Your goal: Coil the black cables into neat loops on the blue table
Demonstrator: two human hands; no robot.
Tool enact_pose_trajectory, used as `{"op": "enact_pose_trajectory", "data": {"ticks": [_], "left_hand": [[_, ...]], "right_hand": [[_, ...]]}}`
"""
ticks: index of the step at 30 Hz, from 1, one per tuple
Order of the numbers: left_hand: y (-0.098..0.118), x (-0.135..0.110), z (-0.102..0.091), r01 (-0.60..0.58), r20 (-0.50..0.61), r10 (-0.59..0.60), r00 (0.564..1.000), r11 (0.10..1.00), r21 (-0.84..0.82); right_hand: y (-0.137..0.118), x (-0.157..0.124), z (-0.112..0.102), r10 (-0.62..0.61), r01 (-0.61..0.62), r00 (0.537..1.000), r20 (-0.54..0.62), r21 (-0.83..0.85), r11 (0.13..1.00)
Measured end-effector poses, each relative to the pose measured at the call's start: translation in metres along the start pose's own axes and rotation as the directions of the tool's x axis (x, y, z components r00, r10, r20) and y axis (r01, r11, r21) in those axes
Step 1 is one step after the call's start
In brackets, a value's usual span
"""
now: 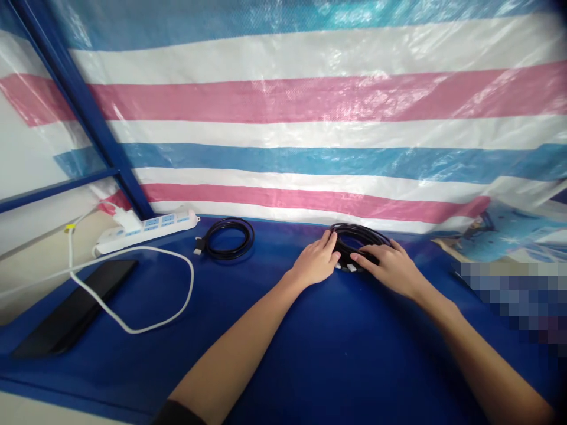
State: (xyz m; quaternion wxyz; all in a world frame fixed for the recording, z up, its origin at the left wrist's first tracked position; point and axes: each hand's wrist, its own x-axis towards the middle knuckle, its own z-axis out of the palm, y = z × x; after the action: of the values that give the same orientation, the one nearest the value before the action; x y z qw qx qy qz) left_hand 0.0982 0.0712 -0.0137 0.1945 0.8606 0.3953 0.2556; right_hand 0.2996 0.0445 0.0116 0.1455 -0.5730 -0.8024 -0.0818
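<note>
A thick black coiled cable (361,231) lies on the blue tabletop, its white-tipped connectors at the near side. My left hand (315,260) grips the coil's left edge, fingers along its outside and thumb at the near side. From the right, my right hand (392,265) has hold of the coil, the thumb across its near part and the fingers on its right edge. Parts of the coil are hidden under both hands. A smaller black coiled cable (227,255) with a white-tipped plug rests farther left, apart from my hands.
A white power strip (148,231) with a plugged-in adapter stands at the back left. A white cable (188,289) loops over a flat black object (88,301). Behind hangs a striped plastic sheet (287,100), beside a blue metal post (84,118). Blue patterned material (509,236) sits at right.
</note>
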Motion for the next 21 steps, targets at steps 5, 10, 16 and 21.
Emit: {"op": "enact_pose_trajectory", "data": {"ticks": [5, 10, 16, 21], "left_hand": [[0.003, 0.000, -0.001, 0.022, -0.104, -0.031, 0.994, 0.996, -0.085], [0.002, 0.000, -0.001, 0.016, -0.199, -0.049, 0.979, 0.986, -0.165], [0.003, 0.003, -0.012, 0.121, -0.293, -0.202, 0.935, 0.955, -0.271], [0.013, -0.053, -0.049, 0.114, -0.167, -0.175, 0.970, 0.941, -0.318]], "right_hand": [[0.008, -0.006, 0.003, 0.023, -0.020, 0.998, -0.055, 0.054, 0.998], [0.008, -0.008, -0.001, 0.038, -0.021, 0.985, -0.169, 0.106, 0.994], [-0.006, -0.012, -0.018, 0.053, -0.007, 0.957, -0.285, 0.159, 0.987], [-0.026, -0.019, -0.027, 0.028, 0.060, 0.917, -0.397, 0.208, 0.976]]}}
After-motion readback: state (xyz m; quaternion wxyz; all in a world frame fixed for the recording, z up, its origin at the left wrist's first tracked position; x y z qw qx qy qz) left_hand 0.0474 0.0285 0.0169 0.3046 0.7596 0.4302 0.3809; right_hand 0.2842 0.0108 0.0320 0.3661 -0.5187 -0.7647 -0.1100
